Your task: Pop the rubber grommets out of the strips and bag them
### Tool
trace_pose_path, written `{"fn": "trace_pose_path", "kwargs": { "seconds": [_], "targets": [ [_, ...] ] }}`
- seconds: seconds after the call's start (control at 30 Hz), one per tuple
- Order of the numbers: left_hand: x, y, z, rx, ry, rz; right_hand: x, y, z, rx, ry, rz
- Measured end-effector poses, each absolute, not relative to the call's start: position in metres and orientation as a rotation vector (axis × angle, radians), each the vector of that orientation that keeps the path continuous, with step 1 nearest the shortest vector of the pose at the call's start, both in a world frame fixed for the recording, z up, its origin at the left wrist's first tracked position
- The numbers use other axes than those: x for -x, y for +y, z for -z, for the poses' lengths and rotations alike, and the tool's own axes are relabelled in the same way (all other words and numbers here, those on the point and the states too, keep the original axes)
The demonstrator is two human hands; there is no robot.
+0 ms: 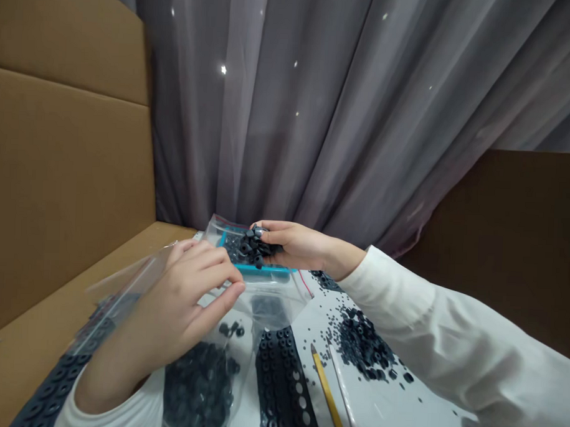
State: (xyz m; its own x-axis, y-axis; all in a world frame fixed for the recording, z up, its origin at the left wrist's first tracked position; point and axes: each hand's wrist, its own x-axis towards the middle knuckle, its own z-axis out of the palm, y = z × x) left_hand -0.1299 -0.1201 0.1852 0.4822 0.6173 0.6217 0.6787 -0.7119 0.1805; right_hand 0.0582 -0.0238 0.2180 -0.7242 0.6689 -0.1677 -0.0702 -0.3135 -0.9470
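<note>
My right hand [295, 246] pinches a small clump of dark grey rubbery rings [251, 246] above a teal-rimmed tray [259, 269], which sits inside a clear zip bag [228, 231]. My left hand [183, 309] grips the film edge of a clear plastic bag [272, 300] with its fingertips. Below that hand lies a bag packed with dark rings [197, 388]. A black perforated strip [279, 378] holding rings lies to its right, and another strip [49, 386] shows at the lower left. Part of the teal tray is hidden behind the film.
Loose dark rings [362, 344] are scattered on the white table [400, 404], and a yellow pencil [326, 389] lies among them. Cardboard panels [61, 187] stand at the left, a grey curtain [288, 114] hangs behind, and a dark brown board [512, 246] stands at the right.
</note>
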Motion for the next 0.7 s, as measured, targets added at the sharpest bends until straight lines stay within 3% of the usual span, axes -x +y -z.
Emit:
{"fn": "trace_pose_path", "kwargs": {
  "seconds": [0.7],
  "targets": [
    [0.135,-0.145,-0.194,2.534,-1.007,1.153,-0.047,-0.044,-0.238,0.825,-1.521,-2.102]
  ]
}}
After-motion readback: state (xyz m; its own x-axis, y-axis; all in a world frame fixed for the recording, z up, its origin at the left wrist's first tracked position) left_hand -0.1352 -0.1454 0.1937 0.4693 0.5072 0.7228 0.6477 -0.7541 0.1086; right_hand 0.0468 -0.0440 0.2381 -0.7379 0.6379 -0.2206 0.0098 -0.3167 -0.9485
